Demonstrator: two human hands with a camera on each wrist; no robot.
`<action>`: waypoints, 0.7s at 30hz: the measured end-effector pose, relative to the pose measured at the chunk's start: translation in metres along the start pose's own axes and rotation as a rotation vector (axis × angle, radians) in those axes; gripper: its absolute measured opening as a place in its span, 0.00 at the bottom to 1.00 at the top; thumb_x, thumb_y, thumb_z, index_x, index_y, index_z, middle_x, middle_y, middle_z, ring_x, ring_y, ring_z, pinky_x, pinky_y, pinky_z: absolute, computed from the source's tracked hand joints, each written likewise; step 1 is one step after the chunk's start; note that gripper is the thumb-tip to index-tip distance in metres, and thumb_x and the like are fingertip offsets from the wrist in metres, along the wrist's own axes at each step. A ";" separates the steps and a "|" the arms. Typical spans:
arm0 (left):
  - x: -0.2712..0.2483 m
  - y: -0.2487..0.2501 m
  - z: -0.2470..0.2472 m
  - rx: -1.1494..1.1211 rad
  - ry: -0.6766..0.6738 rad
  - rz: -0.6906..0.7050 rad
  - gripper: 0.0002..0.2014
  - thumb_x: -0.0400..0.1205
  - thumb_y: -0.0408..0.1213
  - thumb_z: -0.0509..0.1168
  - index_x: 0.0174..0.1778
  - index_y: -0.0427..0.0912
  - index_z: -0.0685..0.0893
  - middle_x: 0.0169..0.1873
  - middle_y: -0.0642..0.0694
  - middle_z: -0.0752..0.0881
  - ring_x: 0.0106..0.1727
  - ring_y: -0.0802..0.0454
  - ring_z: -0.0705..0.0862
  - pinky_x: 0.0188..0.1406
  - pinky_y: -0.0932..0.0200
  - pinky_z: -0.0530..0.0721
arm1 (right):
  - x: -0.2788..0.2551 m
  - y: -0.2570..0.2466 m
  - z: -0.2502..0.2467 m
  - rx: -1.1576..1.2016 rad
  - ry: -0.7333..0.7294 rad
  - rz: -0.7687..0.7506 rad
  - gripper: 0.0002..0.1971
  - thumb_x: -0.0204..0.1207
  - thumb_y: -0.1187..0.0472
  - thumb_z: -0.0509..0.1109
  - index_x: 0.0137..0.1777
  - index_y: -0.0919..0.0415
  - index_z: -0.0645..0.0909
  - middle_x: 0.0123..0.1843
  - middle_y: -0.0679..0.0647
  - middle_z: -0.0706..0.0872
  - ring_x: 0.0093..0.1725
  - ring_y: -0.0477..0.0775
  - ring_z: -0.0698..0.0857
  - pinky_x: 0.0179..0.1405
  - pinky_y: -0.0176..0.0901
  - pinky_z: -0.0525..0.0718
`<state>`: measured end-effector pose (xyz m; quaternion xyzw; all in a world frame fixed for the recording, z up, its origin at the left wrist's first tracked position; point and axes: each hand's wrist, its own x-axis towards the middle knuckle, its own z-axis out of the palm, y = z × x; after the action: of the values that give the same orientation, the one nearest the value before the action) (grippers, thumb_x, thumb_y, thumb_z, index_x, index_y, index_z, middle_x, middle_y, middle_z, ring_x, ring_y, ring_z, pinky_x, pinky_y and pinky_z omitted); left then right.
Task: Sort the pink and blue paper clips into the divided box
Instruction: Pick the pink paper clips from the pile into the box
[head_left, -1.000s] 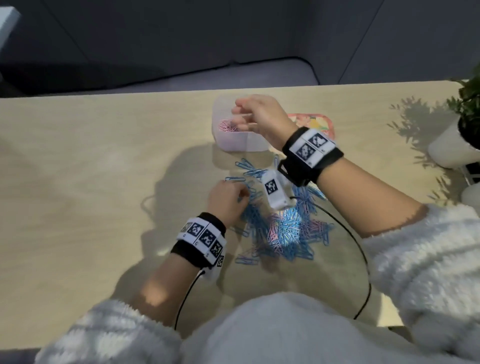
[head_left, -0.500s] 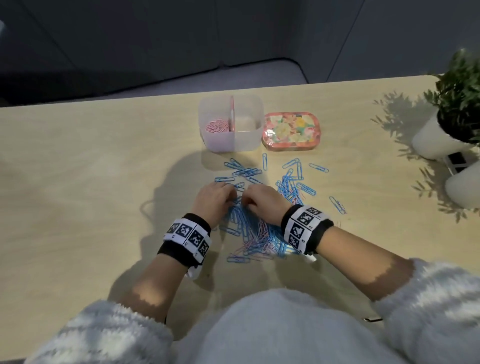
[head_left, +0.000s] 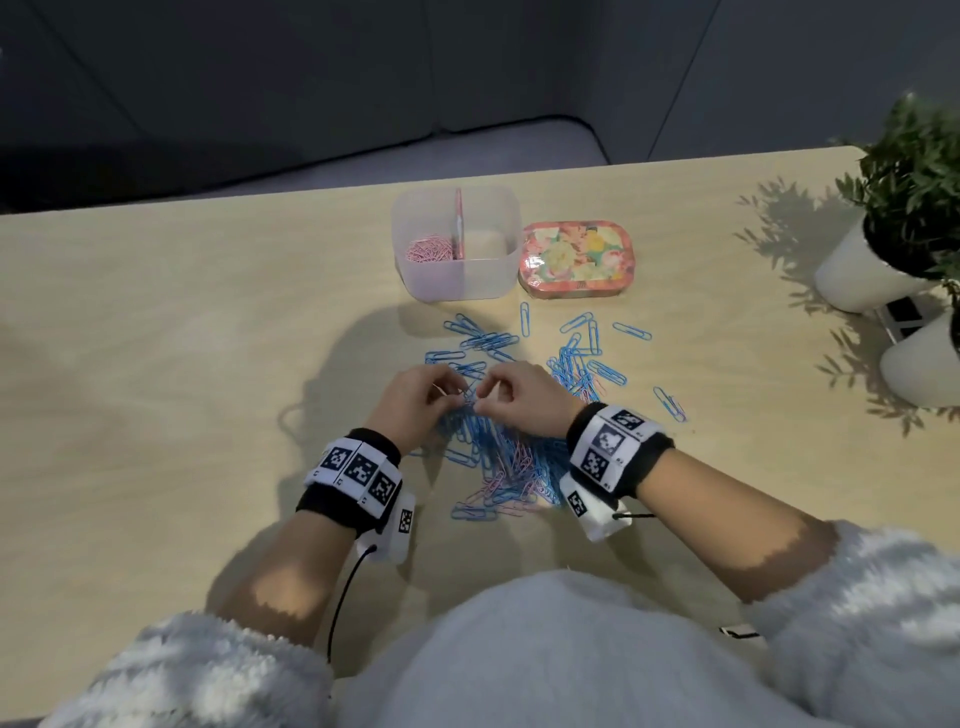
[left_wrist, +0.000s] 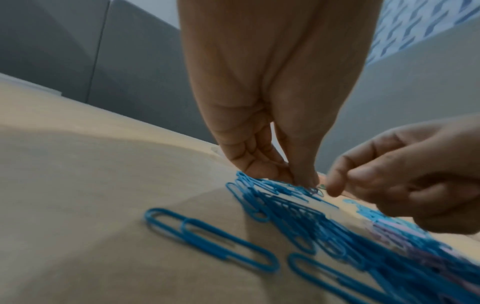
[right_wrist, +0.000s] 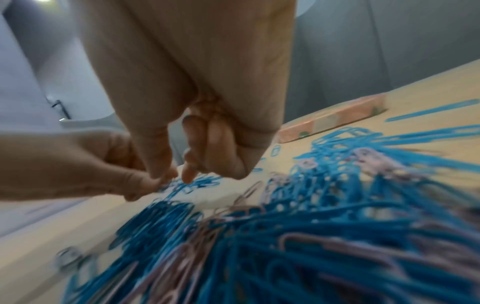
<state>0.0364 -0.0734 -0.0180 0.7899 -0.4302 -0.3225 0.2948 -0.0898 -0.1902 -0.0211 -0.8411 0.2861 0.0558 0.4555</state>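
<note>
A clear divided box (head_left: 501, 270) stands at the far middle of the table, with pink clips (head_left: 428, 252) in its left compartment. A pile of blue and pink paper clips (head_left: 511, 465) lies between my wrists. My left hand (head_left: 460, 399) (left_wrist: 303, 182) pinches blue clips (left_wrist: 285, 188) at the pile's far edge with thumb and fingertips. My right hand (head_left: 487, 400) (right_wrist: 174, 174) hovers right beside it with its fingers curled; I see nothing between its thumb and index finger.
A floral tin lid (head_left: 574, 260) lies right of the box. Loose blue clips (head_left: 592, 332) are scattered in front of both. Two white plant pots (head_left: 862, 270) stand at the right edge. The left half of the wooden table (head_left: 182, 364) is bare.
One second ago my right hand was over the box; it has come back to the pile beside my left hand. My left hand stayed at the pile.
</note>
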 end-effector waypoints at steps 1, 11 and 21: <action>-0.001 0.000 0.000 -0.027 0.008 0.001 0.06 0.76 0.30 0.69 0.48 0.37 0.84 0.38 0.46 0.85 0.37 0.52 0.82 0.42 0.65 0.82 | 0.002 -0.001 0.004 -0.008 0.004 -0.009 0.04 0.73 0.60 0.72 0.40 0.55 0.78 0.31 0.43 0.76 0.33 0.46 0.76 0.36 0.37 0.72; -0.008 -0.008 -0.005 0.167 0.149 0.012 0.05 0.78 0.34 0.67 0.47 0.39 0.78 0.38 0.46 0.85 0.39 0.48 0.82 0.42 0.53 0.79 | 0.005 0.007 -0.011 0.081 0.080 0.106 0.10 0.73 0.66 0.66 0.32 0.58 0.75 0.28 0.49 0.77 0.30 0.46 0.75 0.37 0.40 0.73; -0.001 -0.007 -0.014 0.045 0.201 -0.004 0.09 0.83 0.35 0.59 0.42 0.36 0.81 0.37 0.38 0.83 0.40 0.45 0.82 0.41 0.56 0.75 | -0.007 0.016 -0.011 -0.371 0.146 0.207 0.09 0.67 0.53 0.75 0.39 0.56 0.79 0.44 0.55 0.87 0.46 0.60 0.85 0.39 0.44 0.74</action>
<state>0.0504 -0.0670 -0.0138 0.8256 -0.4040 -0.2327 0.3179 -0.1060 -0.2024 -0.0235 -0.8786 0.3878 0.0928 0.2628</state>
